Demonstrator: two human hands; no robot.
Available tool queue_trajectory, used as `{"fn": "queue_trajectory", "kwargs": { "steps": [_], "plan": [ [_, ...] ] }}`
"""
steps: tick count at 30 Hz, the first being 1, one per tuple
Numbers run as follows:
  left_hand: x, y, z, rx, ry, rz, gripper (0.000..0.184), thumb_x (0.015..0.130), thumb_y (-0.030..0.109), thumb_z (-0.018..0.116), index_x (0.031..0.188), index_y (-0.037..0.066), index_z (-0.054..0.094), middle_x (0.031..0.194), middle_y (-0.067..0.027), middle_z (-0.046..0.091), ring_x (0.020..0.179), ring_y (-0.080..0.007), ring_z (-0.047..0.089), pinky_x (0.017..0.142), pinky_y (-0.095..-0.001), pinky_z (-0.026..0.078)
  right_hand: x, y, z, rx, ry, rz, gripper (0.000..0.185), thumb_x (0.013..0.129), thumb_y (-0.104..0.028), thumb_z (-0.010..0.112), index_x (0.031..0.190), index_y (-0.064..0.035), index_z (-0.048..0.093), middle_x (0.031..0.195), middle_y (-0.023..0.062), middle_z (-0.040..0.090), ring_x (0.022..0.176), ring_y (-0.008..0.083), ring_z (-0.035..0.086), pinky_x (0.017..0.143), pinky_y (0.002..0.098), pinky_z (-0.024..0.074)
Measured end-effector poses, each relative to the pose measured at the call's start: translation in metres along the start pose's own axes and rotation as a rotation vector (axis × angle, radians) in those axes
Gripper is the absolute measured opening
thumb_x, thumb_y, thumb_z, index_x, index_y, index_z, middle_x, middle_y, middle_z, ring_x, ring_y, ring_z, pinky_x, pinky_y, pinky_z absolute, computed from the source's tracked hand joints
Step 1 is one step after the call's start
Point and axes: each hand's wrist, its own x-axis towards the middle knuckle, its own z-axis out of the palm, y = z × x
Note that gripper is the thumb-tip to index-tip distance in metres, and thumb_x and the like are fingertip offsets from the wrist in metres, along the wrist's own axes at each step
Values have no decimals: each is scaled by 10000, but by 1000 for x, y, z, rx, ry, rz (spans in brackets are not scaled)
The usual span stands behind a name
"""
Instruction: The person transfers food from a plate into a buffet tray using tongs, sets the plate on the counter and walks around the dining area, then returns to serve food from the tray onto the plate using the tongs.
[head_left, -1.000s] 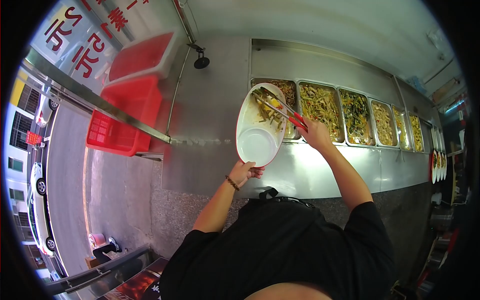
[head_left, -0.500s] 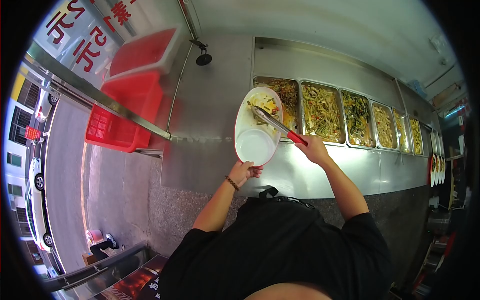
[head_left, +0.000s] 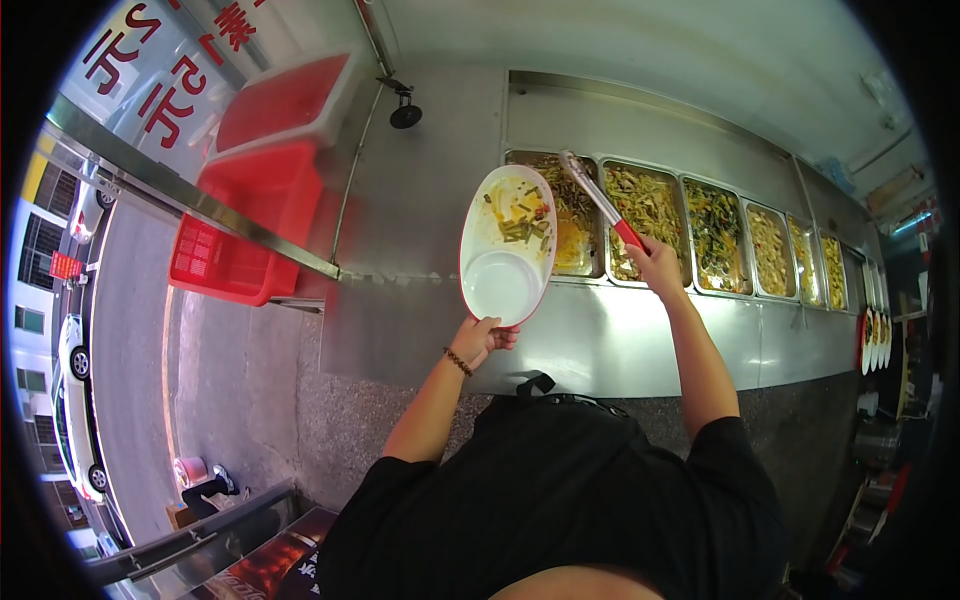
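Observation:
My left hand [head_left: 482, 342] grips the near rim of a white oval plate [head_left: 485, 235] with a red edge. A white round bowl [head_left: 502, 287] rests at the plate's near end, and cooked food [head_left: 520, 215] lies spread over the far end. My right hand [head_left: 656, 266] is closed around the red handles of metal tongs [head_left: 598, 196]. The tongs' tips are above the leftmost food tray [head_left: 572, 215], with nothing visible hanging from them. Beside it is a tray of shredded vegetables [head_left: 650, 232].
More food trays [head_left: 715, 240] run to the right along the steel counter [head_left: 640, 340]. Red plastic crates [head_left: 245, 225] stand at the left by a metal rail [head_left: 200, 195]. Several plates [head_left: 877, 340] are at the far right. A person's leg [head_left: 207, 494] shows at the lower left.
My right hand has moved the tongs from over the plate to the right, above the trays. The plate has shifted slightly left in my left hand, with food left lying on it.

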Motion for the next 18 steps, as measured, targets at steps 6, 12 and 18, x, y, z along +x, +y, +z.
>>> {"fn": "queue_trajectory", "kwargs": {
  "steps": [6, 12, 18],
  "plan": [
    [-8, -2, -2, -5, 27, 13, 313, 936, 99, 489, 1218, -35, 471, 962, -187, 648, 785, -239, 651, 676, -362, 560, 41, 37, 7, -597, 201, -78, 361, 869, -337, 665, 1136, -96, 679, 742, 187, 661, 673, 342, 645, 635, 440, 483],
    [-12, -1, -2, -7, 23, -6, 311, 934, 93, 486, 1218, -33, 467, 954, -186, 646, 779, -239, 650, 674, -363, 558, 43, 48, 9, -651, 236, -109, 328, 869, -342, 661, 1072, -85, 671, 800, 210, 673, 768, 403, 652, 685, 484, 493],
    [-8, 4, 3, 17, 7, -11, 310, 936, 88, 479, 1219, -36, 461, 952, -188, 643, 775, -237, 646, 669, -363, 555, -10, -24, -4, -533, 121, -216, 277, 847, -276, 691, 1002, -49, 660, 765, 209, 666, 736, 393, 653, 673, 484, 498]
  ]
}}
